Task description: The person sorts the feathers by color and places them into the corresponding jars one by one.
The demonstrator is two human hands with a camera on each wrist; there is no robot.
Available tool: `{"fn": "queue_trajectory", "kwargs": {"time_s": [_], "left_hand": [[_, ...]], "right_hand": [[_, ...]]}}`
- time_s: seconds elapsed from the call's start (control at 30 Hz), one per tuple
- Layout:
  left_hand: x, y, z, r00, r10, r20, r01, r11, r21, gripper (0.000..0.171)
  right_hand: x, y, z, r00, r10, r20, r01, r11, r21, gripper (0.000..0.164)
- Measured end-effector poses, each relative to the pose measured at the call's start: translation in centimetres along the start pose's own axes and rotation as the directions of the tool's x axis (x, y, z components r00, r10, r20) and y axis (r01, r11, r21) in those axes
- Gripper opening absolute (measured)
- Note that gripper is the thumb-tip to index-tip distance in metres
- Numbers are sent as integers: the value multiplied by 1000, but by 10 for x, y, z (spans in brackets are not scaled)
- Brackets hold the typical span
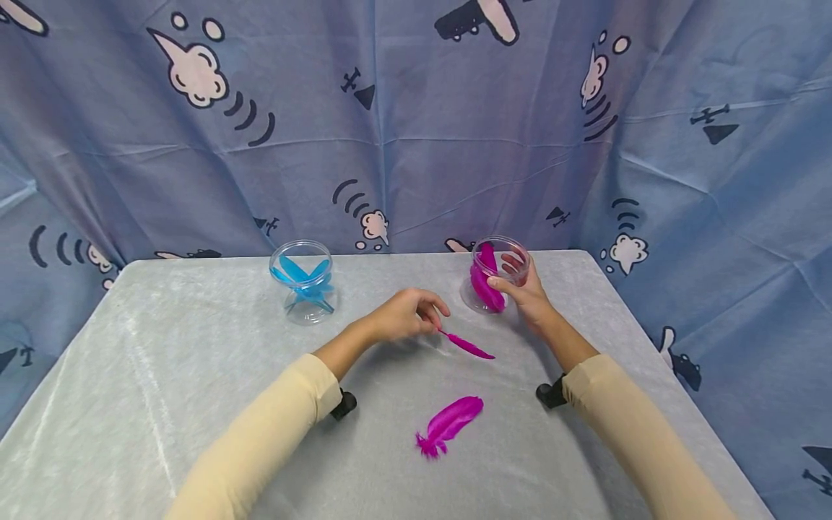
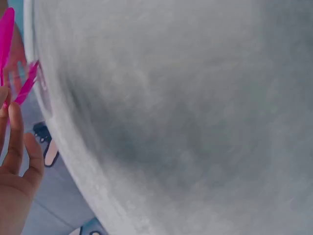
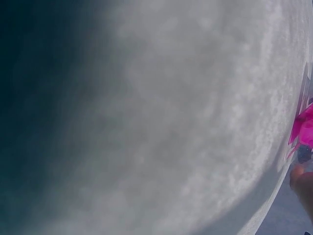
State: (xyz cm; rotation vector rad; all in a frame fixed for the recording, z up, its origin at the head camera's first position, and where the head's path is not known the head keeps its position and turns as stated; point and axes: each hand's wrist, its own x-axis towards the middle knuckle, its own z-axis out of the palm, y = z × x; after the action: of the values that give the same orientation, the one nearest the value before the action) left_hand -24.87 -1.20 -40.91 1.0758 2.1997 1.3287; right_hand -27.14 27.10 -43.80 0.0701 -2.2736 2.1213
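Observation:
My left hand [image 1: 408,315] pinches a magenta feather [image 1: 469,346] by its quill end, its tip pointing right over the table. In the left wrist view the same feather [image 2: 6,36] stands up from the fingertips at the left edge. My right hand [image 1: 528,292] grips a clear jar [image 1: 469,297] from its right side, thumb near the rim. Magenta feathers [image 1: 486,282] lean inside that jar. Nearer the front, a loose magenta feather [image 1: 450,425] lies flat on the table. The right wrist view catches only a thumb [image 3: 299,178] and some magenta at its right edge.
A second clear jar [image 1: 305,312] with several blue feathers [image 1: 308,282] stands at the back left. The table [image 1: 162,347] wears a pale grey cloth. Behind it hangs a blue patterned curtain [image 1: 429,173], close to the back edge.

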Motion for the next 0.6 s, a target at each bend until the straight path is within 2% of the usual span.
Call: {"fn": "queue_trajectory", "kwargs": {"time_s": [0.37,0.5,0.6], "left_hand": [[11,26,-25,993,18,-117,-21,999,-26,23],[16,33,-33,984,40,-176,-49,998,-48,22],[19,39,-39,970,61,-236,-77,995,-59,21]], "right_hand": [[-2,-1,0,1000,20,-9,-20,1000,-8,83],[-2,-2,1,1000,20,-9,-20,1000,-5,83],[-2,-3,1,1000,6,-8,-6,1000,13,82]]}}
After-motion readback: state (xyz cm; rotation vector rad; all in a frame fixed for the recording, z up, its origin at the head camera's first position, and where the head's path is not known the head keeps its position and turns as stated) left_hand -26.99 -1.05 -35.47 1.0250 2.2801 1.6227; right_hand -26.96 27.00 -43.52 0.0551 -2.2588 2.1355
